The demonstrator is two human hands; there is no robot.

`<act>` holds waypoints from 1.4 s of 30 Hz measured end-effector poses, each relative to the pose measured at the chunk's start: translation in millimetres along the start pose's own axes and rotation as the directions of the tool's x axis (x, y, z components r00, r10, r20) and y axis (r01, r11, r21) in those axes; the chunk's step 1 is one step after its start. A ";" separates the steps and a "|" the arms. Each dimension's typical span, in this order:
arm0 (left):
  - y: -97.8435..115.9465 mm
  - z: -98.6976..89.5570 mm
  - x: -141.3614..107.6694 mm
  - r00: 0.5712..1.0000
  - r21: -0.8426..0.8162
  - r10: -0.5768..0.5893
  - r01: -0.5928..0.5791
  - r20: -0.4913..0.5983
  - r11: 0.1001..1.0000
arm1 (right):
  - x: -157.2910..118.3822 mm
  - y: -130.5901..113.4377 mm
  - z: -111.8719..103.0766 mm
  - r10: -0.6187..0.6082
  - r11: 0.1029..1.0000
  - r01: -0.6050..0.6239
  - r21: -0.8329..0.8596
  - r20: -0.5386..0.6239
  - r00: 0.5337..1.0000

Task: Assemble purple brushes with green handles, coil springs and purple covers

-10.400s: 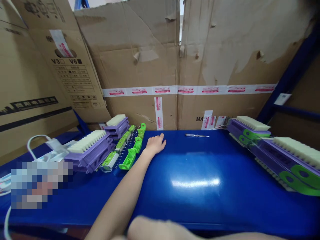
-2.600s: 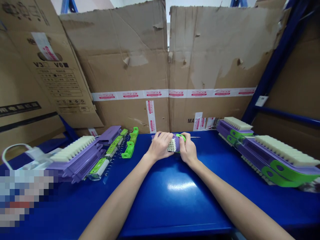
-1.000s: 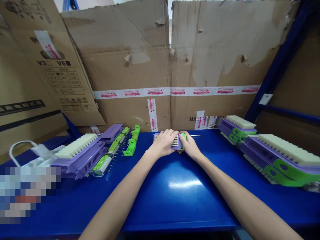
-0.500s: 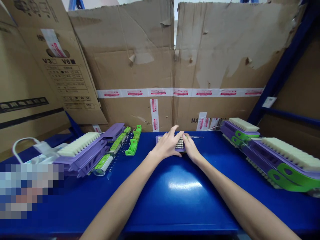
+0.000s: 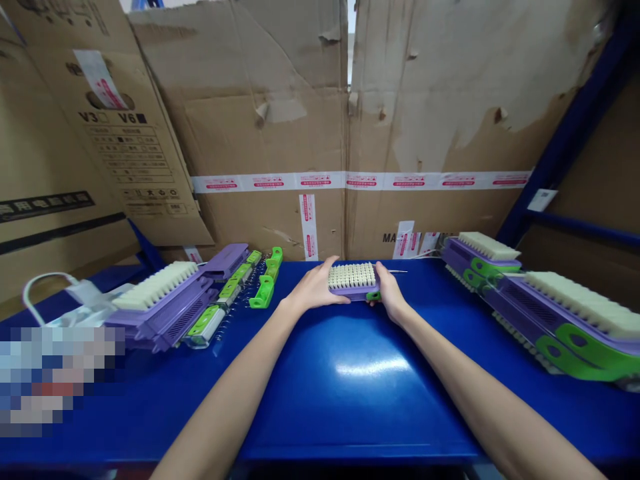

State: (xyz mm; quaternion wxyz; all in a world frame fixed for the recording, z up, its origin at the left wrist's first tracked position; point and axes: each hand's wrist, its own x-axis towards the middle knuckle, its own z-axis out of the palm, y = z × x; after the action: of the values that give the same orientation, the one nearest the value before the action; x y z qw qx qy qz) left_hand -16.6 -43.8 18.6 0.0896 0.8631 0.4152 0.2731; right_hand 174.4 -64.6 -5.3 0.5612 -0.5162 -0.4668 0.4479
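Between my two hands is a purple brush block (image 5: 352, 275) with rows of cream bristles facing up and a bit of green at its right end. My left hand (image 5: 315, 285) is closed around its left end, with the thumb along the front edge. My right hand (image 5: 390, 293) grips the right end, by the green part; some of its fingers are hidden behind the block. A thin metal rod (image 5: 399, 271) sticks out to the right behind my right hand; its other end is hidden.
Left on the blue table (image 5: 350, 413) lie purple brush blocks (image 5: 165, 300), a row of green-topped clear pieces (image 5: 230, 290), springs and green brackets (image 5: 263, 292). More purple-and-green brushes (image 5: 560, 307) stand at the right. Cardboard (image 5: 270, 147) walls the back; a white cable (image 5: 43, 280) loops at far left.
My left hand has shifted left, off the top of the brush block to its left end. The bristles now show fully, and the block sits slightly farther right and tilted toward me.
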 end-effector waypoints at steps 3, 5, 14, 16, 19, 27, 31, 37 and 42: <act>0.8 5.9 -1.3 0.997 -0.047 -0.076 0.075 -0.016 0.996 | 1.5 4.7 -0.5 -0.069 0.997 0.068 -0.026 -0.021 0.997; 4.4 5.9 -1.8 0.995 -0.056 -0.099 0.097 -0.022 0.994 | 3.3 7.5 -0.3 -0.122 0.991 0.119 -0.062 -0.057 0.991; -5.0 -3.4 -1.8 0.990 -0.017 -0.135 0.136 0.038 0.991 | 5.3 9.6 -0.9 -0.267 0.908 0.226 -0.353 -0.072 0.961; -11.6 -3.7 -2.8 0.990 -0.021 -0.138 0.139 0.022 0.990 | 5.0 9.4 -2.2 -0.273 0.892 0.229 -0.390 -0.061 0.960; -20.6 -3.5 -3.6 0.987 -0.069 -0.163 0.162 -0.011 0.984 | 5.4 9.5 -5.2 -0.305 0.865 0.258 -0.431 -0.041 0.952; -31.8 -7.5 2.4 0.922 -0.468 -0.353 0.245 -0.158 0.849 | 2.3 5.0 -10.5 -0.542 0.632 0.519 -0.576 0.150 0.827; -28.5 -11.6 1.8 0.901 -0.435 -0.380 0.263 -0.208 0.861 | 1.9 5.5 -10.5 -0.567 0.412 0.584 -0.699 0.305 0.765; -21.2 -16.8 0.7 0.874 -0.399 -0.382 0.249 -0.300 0.883 | 4.0 7.4 -13.6 -0.605 0.473 0.485 -0.736 0.129 0.786; -22.7 -12.5 1.3 0.892 -0.254 -0.345 0.275 -0.294 0.927 | -10.0 -5.3 -9.3 -0.619 0.412 0.643 -0.646 0.319 0.717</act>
State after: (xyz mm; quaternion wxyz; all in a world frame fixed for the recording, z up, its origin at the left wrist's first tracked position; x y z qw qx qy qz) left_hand -37.9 -29.1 20.9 0.1494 0.7128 0.5266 0.4385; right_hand 182.0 -76.3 -0.8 0.4308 -0.4712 -0.7696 -0.0095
